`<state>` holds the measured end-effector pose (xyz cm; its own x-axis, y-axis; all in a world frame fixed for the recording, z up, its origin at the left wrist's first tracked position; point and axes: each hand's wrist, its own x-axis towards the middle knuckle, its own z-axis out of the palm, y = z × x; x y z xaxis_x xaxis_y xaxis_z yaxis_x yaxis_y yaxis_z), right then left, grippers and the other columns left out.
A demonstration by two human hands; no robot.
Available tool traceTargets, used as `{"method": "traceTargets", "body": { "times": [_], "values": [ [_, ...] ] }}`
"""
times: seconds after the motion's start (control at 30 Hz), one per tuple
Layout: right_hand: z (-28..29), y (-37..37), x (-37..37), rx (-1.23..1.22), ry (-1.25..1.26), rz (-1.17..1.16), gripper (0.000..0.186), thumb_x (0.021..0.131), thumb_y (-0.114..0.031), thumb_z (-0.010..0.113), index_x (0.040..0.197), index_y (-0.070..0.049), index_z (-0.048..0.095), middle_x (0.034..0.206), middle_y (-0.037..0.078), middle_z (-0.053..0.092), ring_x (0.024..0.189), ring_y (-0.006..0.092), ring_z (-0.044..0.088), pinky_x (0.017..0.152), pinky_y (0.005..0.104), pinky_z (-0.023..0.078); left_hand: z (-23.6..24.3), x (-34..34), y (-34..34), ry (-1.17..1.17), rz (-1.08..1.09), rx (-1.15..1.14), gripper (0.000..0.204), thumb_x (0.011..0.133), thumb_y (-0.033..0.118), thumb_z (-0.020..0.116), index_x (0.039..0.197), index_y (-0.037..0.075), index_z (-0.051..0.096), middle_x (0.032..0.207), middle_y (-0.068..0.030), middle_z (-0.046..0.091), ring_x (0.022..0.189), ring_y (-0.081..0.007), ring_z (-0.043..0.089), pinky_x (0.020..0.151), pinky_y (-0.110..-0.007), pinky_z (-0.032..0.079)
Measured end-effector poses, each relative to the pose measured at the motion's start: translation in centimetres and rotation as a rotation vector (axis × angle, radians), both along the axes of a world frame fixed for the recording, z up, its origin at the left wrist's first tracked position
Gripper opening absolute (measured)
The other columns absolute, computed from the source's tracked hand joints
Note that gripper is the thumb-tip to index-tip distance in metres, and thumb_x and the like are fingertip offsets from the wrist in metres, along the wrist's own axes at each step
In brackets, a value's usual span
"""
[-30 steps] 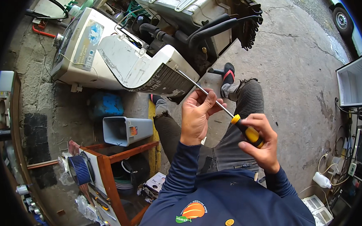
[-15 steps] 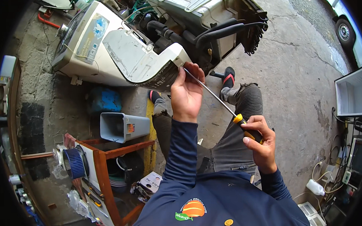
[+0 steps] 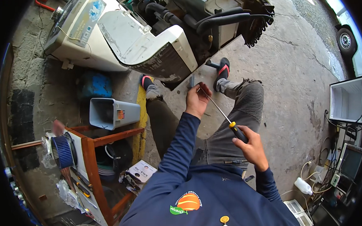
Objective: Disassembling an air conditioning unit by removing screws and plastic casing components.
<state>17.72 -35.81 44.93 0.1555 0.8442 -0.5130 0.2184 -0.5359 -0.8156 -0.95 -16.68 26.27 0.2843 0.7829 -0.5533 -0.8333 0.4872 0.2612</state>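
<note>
My left hand (image 3: 197,99) is just below the lower edge of the scraped white appliance part (image 3: 137,38), with curled fingers around the tip end of the screwdriver's metal shaft (image 3: 219,109). Whether anything else is in those fingers is hidden. My right hand (image 3: 250,147), lower and to the right, grips the screwdriver's yellow and black handle (image 3: 238,132). Behind the part are black insulated hoses (image 3: 237,18) and an open metal casing. A white appliance with a panel (image 3: 76,36) lies to its left.
Around my legs are a grey bin (image 3: 108,113), blue container (image 3: 93,85) and wooden frame (image 3: 90,165) holding a blue blower wheel (image 3: 62,152) and tools. At right stand an open white cabinet (image 3: 346,99), cables and bottle (image 3: 303,185). A white vehicle (image 3: 354,49) is at upper right.
My left hand has moved down off the appliance part's corner, and the screwdriver has dropped lower with it. My right hand still holds the handle, slightly lower and leftward in view.
</note>
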Motion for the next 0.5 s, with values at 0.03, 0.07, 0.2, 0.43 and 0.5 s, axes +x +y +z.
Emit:
{"method": "traceTargets", "body": {
  "times": [0.03,0.07,0.2,0.43,0.5],
  "values": [
    [-1.1,0.0,-0.1,-0.020,-0.017,0.047,0.041,0.077,-0.009,0.071,0.117,-0.001,0.066,0.097,0.011,0.065,0.077,0.0181,0.054,0.072,0.0282,0.043,-3.0,-0.4,-0.2,-0.012,0.013,-0.027,0.021,0.100,0.012,0.050,0.110,0.001,0.064,0.098,-0.0102,0.069,0.080,-0.0189,0.065,0.072,-0.034,0.054],
    [-2.1,-0.1,-0.3,-0.038,-0.034,0.097,0.043,0.077,-0.009,0.071,0.119,-0.001,0.064,0.096,0.011,0.066,0.075,0.0183,0.054,0.071,0.0288,0.044,-5.8,-0.9,-0.4,-0.023,0.030,-0.053,0.021,0.100,0.013,0.050,0.110,0.001,0.064,0.098,-0.0104,0.069,0.080,-0.0190,0.065,0.071,-0.033,0.054],
    [-4.1,-0.4,0.2,0.099,-0.024,0.091,0.049,0.079,-0.009,0.069,0.126,-0.002,0.058,0.096,0.010,0.067,0.074,0.0192,0.055,0.070,0.0310,0.045,-6.5,-0.1,-0.3,0.012,-0.014,-0.074,0.020,0.099,0.013,0.049,0.108,0.002,0.064,0.094,-0.0095,0.068,0.076,-0.0185,0.062,0.068,-0.031,0.052],
    [-10.2,3.0,-0.3,0.260,-0.171,0.203,0.034,0.086,-0.014,0.061,0.117,-0.003,0.051,0.095,0.020,0.068,0.079,0.0365,0.064,0.071,0.0435,0.049,-2.2,0.3,2.2,-0.157,-0.158,0.177,0.020,0.101,0.012,0.051,0.113,0.002,0.064,0.103,-0.0101,0.069,0.073,-0.0142,0.056,0.066,-0.028,0.048],
    [-11.4,3.7,-0.5,0.213,-0.262,0.226,0.032,0.087,-0.016,0.060,0.116,-0.003,0.052,0.094,0.021,0.068,0.080,0.0388,0.064,0.071,0.0448,0.049,-2.2,0.7,2.3,-0.116,-0.132,0.196,0.020,0.102,0.012,0.052,0.114,0.002,0.064,0.103,-0.0095,0.068,0.072,-0.0131,0.054,0.066,-0.027,0.047]
  ]
}}
